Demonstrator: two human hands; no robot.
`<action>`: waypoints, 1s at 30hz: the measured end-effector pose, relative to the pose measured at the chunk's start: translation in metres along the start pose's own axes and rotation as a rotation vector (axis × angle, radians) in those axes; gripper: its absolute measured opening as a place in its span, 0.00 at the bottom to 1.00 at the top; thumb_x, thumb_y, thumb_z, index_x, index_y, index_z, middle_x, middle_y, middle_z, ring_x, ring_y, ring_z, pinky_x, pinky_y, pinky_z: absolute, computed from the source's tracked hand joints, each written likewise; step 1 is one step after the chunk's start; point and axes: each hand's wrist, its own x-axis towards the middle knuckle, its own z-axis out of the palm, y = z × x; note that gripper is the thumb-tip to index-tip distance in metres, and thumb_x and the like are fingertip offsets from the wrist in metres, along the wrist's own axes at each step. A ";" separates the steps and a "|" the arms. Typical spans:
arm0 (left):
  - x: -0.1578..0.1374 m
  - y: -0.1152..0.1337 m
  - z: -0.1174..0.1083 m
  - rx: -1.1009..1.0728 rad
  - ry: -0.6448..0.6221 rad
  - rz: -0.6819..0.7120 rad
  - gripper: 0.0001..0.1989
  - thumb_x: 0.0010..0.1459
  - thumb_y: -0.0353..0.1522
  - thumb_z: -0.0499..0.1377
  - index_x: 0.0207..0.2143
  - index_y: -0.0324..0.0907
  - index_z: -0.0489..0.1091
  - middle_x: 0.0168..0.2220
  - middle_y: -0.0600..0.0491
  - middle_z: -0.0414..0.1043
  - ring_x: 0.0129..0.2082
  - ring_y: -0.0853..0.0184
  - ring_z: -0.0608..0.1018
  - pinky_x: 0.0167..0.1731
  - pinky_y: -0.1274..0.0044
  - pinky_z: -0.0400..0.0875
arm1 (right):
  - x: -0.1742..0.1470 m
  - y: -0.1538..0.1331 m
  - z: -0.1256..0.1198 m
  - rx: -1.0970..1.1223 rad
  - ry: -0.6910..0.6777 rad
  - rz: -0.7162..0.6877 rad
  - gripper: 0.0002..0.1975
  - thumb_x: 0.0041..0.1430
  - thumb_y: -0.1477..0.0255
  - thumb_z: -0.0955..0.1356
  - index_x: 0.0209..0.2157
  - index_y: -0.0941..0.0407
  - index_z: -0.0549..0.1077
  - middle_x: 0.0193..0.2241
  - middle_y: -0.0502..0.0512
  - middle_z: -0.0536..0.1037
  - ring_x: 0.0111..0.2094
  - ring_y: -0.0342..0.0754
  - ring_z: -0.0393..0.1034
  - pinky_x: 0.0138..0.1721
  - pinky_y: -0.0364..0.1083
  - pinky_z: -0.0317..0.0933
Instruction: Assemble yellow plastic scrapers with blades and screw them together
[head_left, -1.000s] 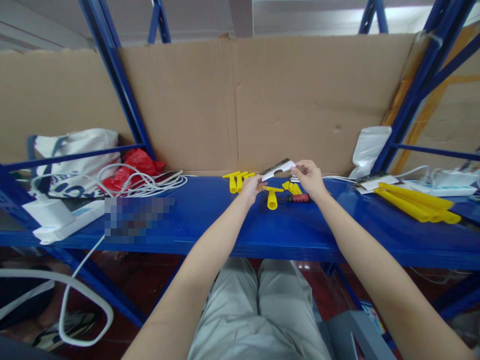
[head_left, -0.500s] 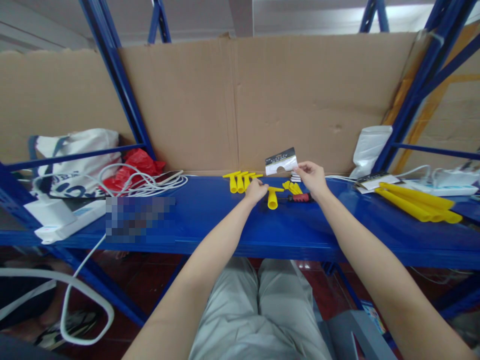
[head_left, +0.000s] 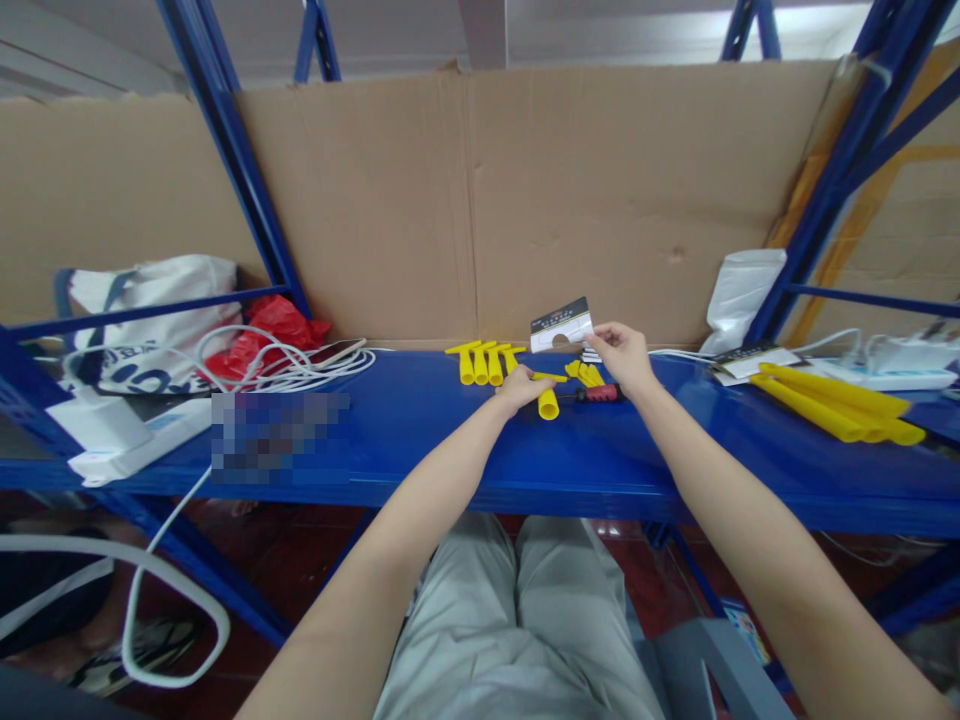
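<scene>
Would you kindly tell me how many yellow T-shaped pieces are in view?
5 visible: four pieces in the back row, one piece by the left hand; more may be hidden.

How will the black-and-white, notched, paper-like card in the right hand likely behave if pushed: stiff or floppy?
The card is probably fairly stiff: it looks nearly flat though the right hand pinches only one end. It appears thin, so likely light. It may bend most easily where it is notched.
</scene>
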 end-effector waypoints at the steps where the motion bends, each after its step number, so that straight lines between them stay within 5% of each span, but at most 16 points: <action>1: 0.000 0.000 0.002 -0.030 0.009 -0.002 0.16 0.40 0.36 0.66 0.33 0.40 0.70 0.34 0.48 0.75 0.42 0.58 0.75 0.39 0.72 0.68 | 0.000 0.000 0.000 -0.001 -0.003 -0.001 0.06 0.45 0.69 0.68 0.24 0.57 0.71 0.19 0.48 0.68 0.23 0.41 0.59 0.27 0.43 0.56; 6: 0.001 -0.003 0.011 -0.201 0.052 -0.030 0.09 0.37 0.29 0.66 0.24 0.42 0.68 0.23 0.51 0.72 0.33 0.59 0.76 0.32 0.73 0.68 | -0.002 -0.003 0.000 0.002 -0.010 -0.011 0.06 0.45 0.68 0.68 0.24 0.56 0.71 0.20 0.48 0.68 0.23 0.41 0.59 0.26 0.42 0.55; 11: 0.007 -0.007 0.013 -0.303 0.110 0.002 0.11 0.32 0.25 0.66 0.18 0.42 0.65 0.19 0.54 0.67 0.33 0.61 0.74 0.36 0.72 0.67 | -0.002 -0.003 0.000 0.001 -0.002 -0.007 0.07 0.45 0.67 0.68 0.24 0.56 0.71 0.19 0.48 0.67 0.22 0.41 0.58 0.25 0.42 0.55; 17: 0.010 -0.006 0.010 -0.212 0.178 0.022 0.09 0.38 0.29 0.64 0.24 0.41 0.66 0.23 0.54 0.68 0.31 0.63 0.74 0.36 0.72 0.66 | 0.000 -0.004 -0.001 -0.003 0.017 -0.003 0.07 0.45 0.66 0.68 0.23 0.56 0.71 0.18 0.47 0.67 0.21 0.40 0.58 0.24 0.42 0.53; 21: 0.007 0.004 0.003 -0.355 0.158 -0.003 0.07 0.42 0.25 0.60 0.28 0.39 0.68 0.24 0.54 0.69 0.29 0.66 0.74 0.33 0.75 0.67 | 0.000 -0.006 -0.003 0.017 0.035 -0.005 0.07 0.45 0.67 0.68 0.23 0.56 0.70 0.18 0.47 0.66 0.21 0.40 0.58 0.25 0.42 0.54; 30: 0.017 0.010 -0.020 -0.725 0.296 -0.161 0.20 0.45 0.21 0.57 0.43 0.39 0.67 0.28 0.53 0.71 0.26 0.68 0.75 0.30 0.77 0.69 | 0.004 -0.001 -0.005 0.070 0.026 0.080 0.09 0.41 0.66 0.69 0.22 0.56 0.69 0.17 0.47 0.67 0.21 0.40 0.58 0.24 0.42 0.54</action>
